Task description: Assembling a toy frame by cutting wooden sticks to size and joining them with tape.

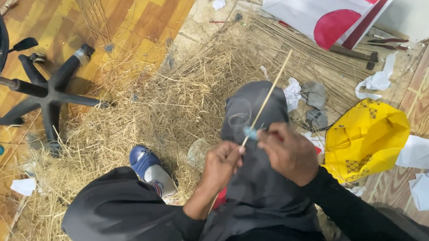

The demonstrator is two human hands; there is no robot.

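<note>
over the lap, both hands [259, 155] pinching thin stick [269, 96], blade blurred

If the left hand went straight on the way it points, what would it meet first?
The left hand points right, toward the right hand. It would meet that hand's fingers almost at once, where both pinch the thin stick; depth is unclear.
</note>
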